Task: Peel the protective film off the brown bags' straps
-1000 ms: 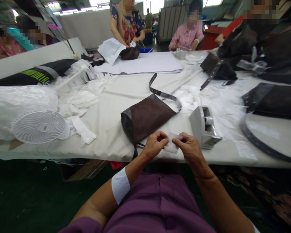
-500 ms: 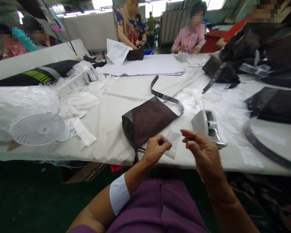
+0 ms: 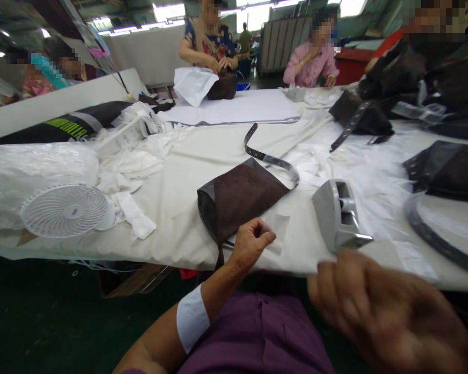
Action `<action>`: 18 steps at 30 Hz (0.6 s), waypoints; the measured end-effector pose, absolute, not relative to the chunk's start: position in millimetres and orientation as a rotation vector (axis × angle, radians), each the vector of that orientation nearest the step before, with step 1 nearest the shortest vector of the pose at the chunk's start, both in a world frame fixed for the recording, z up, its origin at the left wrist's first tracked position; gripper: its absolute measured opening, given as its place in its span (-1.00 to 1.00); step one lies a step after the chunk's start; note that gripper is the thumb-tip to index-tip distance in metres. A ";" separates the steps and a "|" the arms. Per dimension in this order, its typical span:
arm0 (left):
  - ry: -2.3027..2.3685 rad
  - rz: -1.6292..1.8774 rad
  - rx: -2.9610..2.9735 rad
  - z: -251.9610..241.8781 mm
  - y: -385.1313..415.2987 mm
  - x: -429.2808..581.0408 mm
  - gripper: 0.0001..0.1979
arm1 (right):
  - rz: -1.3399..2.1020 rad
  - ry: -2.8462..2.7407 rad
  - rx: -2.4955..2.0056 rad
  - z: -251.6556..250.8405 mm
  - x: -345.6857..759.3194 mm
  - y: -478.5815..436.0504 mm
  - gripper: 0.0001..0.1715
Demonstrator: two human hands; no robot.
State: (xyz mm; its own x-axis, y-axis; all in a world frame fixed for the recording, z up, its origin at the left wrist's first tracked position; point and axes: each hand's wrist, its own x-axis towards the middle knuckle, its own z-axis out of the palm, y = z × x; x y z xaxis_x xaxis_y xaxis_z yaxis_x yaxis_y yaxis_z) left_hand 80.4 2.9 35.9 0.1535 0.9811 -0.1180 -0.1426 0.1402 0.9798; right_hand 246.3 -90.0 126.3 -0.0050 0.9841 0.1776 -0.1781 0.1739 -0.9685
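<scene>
Film [image 3: 283,228], a small translucent piece, is showing just beyond the fingertips of the left hand [image 3: 253,241], which is pinching it between thumb and curled fingers at its eight o'clock side. It is lying over or just above the near part of the cloth-covered table [image 3: 179,208]; whether it is touching the cloth, I cannot tell. Clock directions here are taking the film as centre, with twelve pointing across the table.

Between ten and eleven o'clock, a brown bag [image 3: 245,200] is lying close by, its studded strap [image 3: 281,162] curving out towards twelve. Between two and three, a grey dispenser [image 3: 333,213] is standing near. At four o'clock, the right hand [image 3: 378,306] is hanging well apart from the film, fingers partly curled; it is blurring, so I cannot tell whether it is holding anything.

Farther out, a white fan [image 3: 64,210] is resting at nine o'clock and another dark bag [image 3: 450,169] is lying at two. Between eleven and twelve, a co-worker in a patterned top [image 3: 222,39] is handling a dark item [image 3: 222,88].
</scene>
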 end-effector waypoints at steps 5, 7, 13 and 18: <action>1.027 1.062 1.109 35.4 1.2 80.2 -0.81 | 0.994 -1.051 -1.392 68.9 246.5 -13.0 -0.79; 1.043 1.041 1.130 33.0 0.8 80.5 -0.80 | 1.065 -1.098 -1.426 47.8 243.6 -3.4 -0.70; 1.033 0.998 1.181 23.9 -0.4 79.6 -0.82 | 1.051 -1.251 -1.296 30.9 229.0 -8.5 -0.88; 1.091 1.131 1.319 37.5 -0.6 70.0 -0.68 | 0.843 -1.372 -1.418 37.0 234.4 -7.8 -0.82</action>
State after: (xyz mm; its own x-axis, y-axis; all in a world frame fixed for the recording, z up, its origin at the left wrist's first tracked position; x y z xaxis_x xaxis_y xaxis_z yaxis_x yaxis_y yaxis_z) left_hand 70.0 -0.6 37.5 0.1419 0.9888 0.0470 0.0116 -0.0492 0.9987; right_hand 234.4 -7.8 37.0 0.1303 0.9822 0.1356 0.3223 0.0873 -0.9426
